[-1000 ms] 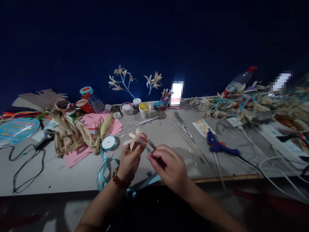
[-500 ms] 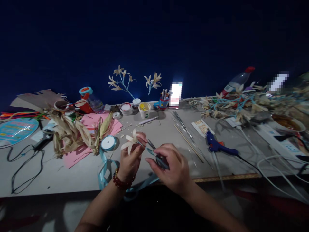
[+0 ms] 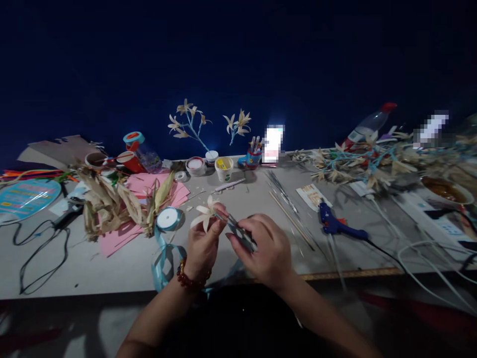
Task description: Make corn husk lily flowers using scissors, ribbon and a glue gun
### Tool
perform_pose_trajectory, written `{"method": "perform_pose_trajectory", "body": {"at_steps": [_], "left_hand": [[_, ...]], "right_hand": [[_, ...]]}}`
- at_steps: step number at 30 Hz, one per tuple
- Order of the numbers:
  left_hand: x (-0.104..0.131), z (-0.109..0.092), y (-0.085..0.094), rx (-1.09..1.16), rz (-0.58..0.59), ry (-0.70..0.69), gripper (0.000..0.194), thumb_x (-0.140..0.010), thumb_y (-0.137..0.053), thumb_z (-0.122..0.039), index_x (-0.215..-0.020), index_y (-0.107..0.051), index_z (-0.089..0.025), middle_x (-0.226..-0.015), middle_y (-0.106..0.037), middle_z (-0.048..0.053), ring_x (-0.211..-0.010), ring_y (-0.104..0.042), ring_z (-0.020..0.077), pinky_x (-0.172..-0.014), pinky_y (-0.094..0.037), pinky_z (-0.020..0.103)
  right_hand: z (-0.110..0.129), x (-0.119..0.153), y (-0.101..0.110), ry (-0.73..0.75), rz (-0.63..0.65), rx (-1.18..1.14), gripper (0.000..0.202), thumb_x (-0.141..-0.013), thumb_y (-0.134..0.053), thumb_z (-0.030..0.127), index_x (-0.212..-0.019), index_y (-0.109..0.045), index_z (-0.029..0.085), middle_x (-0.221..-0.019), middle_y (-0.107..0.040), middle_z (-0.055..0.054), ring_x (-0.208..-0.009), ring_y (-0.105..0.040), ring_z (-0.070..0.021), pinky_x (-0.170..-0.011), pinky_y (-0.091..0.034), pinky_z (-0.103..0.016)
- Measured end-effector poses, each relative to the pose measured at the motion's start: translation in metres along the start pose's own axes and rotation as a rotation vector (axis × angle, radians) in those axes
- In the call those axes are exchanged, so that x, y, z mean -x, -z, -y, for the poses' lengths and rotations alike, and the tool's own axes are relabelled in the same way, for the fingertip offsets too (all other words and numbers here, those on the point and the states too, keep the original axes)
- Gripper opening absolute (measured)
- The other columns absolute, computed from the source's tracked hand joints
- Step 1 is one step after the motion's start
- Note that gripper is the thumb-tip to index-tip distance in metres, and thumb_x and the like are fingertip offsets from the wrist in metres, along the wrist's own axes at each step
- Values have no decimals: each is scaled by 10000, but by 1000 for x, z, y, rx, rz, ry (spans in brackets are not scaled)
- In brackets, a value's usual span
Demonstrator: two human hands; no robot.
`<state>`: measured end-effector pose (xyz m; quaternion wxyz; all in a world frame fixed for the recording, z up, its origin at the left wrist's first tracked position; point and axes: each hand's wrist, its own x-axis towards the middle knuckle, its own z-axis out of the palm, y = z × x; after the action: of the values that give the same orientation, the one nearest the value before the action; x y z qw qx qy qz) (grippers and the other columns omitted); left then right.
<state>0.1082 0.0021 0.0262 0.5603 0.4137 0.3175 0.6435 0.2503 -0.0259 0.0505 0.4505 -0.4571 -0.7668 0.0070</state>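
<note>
A cream flower point(image 3: 205, 215) with long pointed petals is pinched at its base by my left hand point(image 3: 203, 248), fingers closed. My right hand point(image 3: 266, 251) is closed around a pair of dark-handled scissors point(image 3: 242, 236). Their blades point left and meet the left fingertips just behind the flower; whether they touch the stem is hidden. Left of my hands, a spool of light-blue ribbon point(image 3: 167, 218) lies on the table, and its loose ribbon point(image 3: 159, 263) trails down past my left wrist over the front edge.
Dried corn husks point(image 3: 112, 204) lie on pink paper point(image 3: 122, 241) at left. A blue glue gun point(image 3: 339, 224), wire stems point(image 3: 283, 189) and a wooden stick point(image 3: 292, 221) lie at right. Several finished flower branches point(image 3: 365, 161), a power strip point(image 3: 428, 223) and cables are farther right.
The scissors have swung closer to the left fingers and their blades look more closed. The light-blue strip seen between my hands is now mostly out of sight. The flower has shifted slightly right.
</note>
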Motion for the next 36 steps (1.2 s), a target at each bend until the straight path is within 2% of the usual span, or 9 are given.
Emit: {"method": "perform_pose_trajectory", "body": {"at_steps": [5,10,15,19,24,27,31,36], "left_hand": [[7,4,-2,-98,-45,6,88,-806,-737,-271,-864,-729,-205,-947,-674,39,-918,-617,185,-878,-486,307],[10,9,-3,-143,-88,-79,97,-788,-753,-262,-875,-724,-231,-985,-665,27,-957,-617,192,-897,-493,315],[8,10,-2,-213,-45,-150,54,-806,-734,-243,-858,-723,-234,-960,-646,28,-953,-605,196,-894,-491,321],[7,2,-3,-251,-9,-110,47,-834,-706,-256,-869,-718,-226,-936,-640,33,-935,-593,194,-889,-476,315],[5,-9,-5,-239,83,-27,100,-843,-694,-285,-857,-723,-190,-909,-648,54,-903,-595,202,-863,-469,308],[4,-10,-2,-182,108,48,125,-814,-728,-301,-862,-724,-186,-874,-662,51,-827,-606,193,-825,-486,314],[2,-10,2,-210,172,91,161,-807,-732,-337,-802,-734,-176,-906,-695,79,-879,-629,224,-852,-498,340],[-1,-18,-1,-239,259,75,167,-837,-697,-357,-817,-750,-200,-855,-705,85,-921,-640,256,-876,-508,386]], "right_hand": [[-1,-5,-9,6,-54,-1,197,-821,-621,170,-994,-534,205,-941,-634,-110,-882,-590,-257,-770,-524,-407],[-5,-2,-16,-7,-114,-48,113,-841,-589,143,-924,-561,215,-914,-645,-101,-885,-614,-246,-770,-536,-390],[-9,1,-13,-20,-96,-119,99,-861,-579,130,-901,-598,219,-879,-654,-85,-885,-627,-229,-779,-536,-377],[-13,2,-10,-69,-47,-294,113,-868,-602,113,-891,-606,224,-889,-670,-63,-908,-629,-209,-818,-520,-363],[-21,6,-11,-328,38,-705,38,-874,-660,216,-882,-625,226,-878,-656,-33,-861,-634,-181,-787,-520,-314],[-23,6,-11,-466,100,-911,96,-848,-699,278,-853,-626,217,-863,-639,-25,-840,-623,-173,-770,-510,-293],[-24,2,-9,-596,172,-1088,182,-787,-762,311,-790,-611,211,-815,-626,-9,-794,-598,-155,-746,-489,-275],[-24,-5,-6,-764,240,-1237,264,-693,-838,327,-757,-611,208,-739,-601,29,-666,-552,-111,-633,-461,-228]]}}
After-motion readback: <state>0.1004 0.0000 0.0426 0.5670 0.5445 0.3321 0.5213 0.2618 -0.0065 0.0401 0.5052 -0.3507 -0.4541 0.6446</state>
